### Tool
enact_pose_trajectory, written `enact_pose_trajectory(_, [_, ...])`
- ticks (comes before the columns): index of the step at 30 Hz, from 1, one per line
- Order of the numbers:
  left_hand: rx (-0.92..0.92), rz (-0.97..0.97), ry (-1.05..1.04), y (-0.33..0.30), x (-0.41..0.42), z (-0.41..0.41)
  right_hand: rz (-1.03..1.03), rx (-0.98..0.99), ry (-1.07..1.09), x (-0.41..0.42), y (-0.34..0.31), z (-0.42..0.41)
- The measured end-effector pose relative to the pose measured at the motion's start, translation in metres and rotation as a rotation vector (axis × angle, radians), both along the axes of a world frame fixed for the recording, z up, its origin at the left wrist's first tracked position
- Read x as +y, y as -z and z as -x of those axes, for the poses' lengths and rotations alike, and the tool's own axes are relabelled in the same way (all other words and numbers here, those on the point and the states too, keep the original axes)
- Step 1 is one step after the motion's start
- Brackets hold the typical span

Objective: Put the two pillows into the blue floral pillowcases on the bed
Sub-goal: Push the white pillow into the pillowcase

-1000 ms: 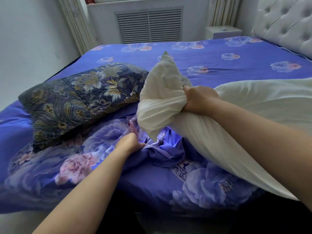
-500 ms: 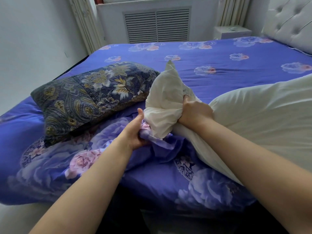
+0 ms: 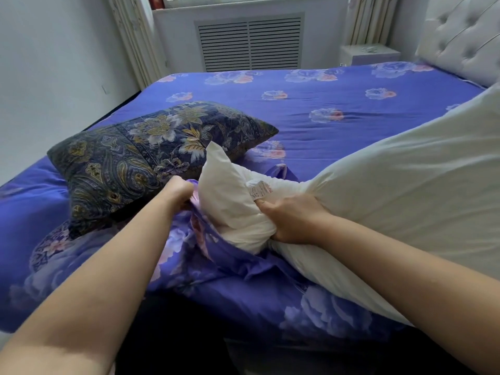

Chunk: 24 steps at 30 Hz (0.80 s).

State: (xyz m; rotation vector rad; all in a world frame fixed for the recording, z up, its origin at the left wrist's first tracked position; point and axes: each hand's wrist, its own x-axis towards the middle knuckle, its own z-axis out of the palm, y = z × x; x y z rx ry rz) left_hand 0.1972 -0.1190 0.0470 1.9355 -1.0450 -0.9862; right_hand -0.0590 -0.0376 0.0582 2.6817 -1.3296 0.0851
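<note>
A: Count?
B: One white pillow, one dark paisley pillow, one blue floral pillowcase crumpled at the near edge of the bed.
A: Hands?
B: Right hand clenched around the white pillow's bunched end; left hand gripping the pillowcase edge beside it.
A: Obstructions?
B: Paisley pillow lies just behind the left hand.

Two pillows: one white pillow, one dark patterned pillow. One blue floral pillowcase, one bed, one headboard. Two hands: left hand, right hand.
</note>
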Motion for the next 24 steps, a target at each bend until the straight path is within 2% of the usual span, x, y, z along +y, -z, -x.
enact_pose_trajectory(1, [0.017, -0.005, -0.005, -0.001, -0.002, -0.001, -0.006, 0.006, -0.011, 0.001, 0.0, -0.001])
enact_pose_trajectory(4, [0.27, -0.046, 0.031, -0.02, -0.005, 0.002, -0.014, 0.024, -0.044, 0.002, -0.002, -0.004])
enact_pose_trajectory(6, [0.333, 0.024, 0.108, -0.041, -0.007, 0.01, -0.024, 0.058, -0.063, 0.001, -0.004, -0.007])
enact_pose_trajectory(9, [0.194, 0.301, 0.23, -0.082, -0.008, 0.042, -0.062, 0.149, -0.108, -0.002, -0.003, -0.02])
enact_pose_trajectory(10, [0.156, 0.341, 0.326, -0.095, -0.001, 0.06, -0.089, 0.16, -0.105, -0.005, -0.003, -0.024])
enact_pose_trajectory(12, [0.118, 0.298, 0.574, -0.108, 0.02, 0.102, -0.13, 0.151, -0.086, -0.011, -0.004, -0.028])
enact_pose_trajectory(13, [0.063, 0.269, 0.689, -0.107, 0.03, 0.121, -0.142, 0.13, -0.074, -0.014, -0.005, -0.028])
enact_pose_trajectory(15, [-0.17, 0.271, 0.821, -0.092, 0.043, 0.144, -0.142, 0.055, -0.04, -0.02, -0.004, -0.021])
enact_pose_trajectory(18, [-0.69, 0.391, 0.581, -0.065, 0.043, 0.129, -0.084, -0.066, 0.034, -0.025, 0.004, -0.004])
enact_pose_trajectory(19, [-0.812, 0.38, 0.534, -0.059, 0.041, 0.118, -0.058, -0.065, 0.061, -0.027, 0.009, -0.001])
enact_pose_trajectory(22, [-0.991, 0.178, 0.59, -0.043, 0.035, 0.088, -0.06, -0.093, 0.105, -0.031, 0.019, 0.002])
enact_pose_trajectory(24, [-1.116, 0.166, 0.543, -0.043, 0.037, 0.082, -0.081, -0.119, 0.104, -0.028, 0.02, 0.001])
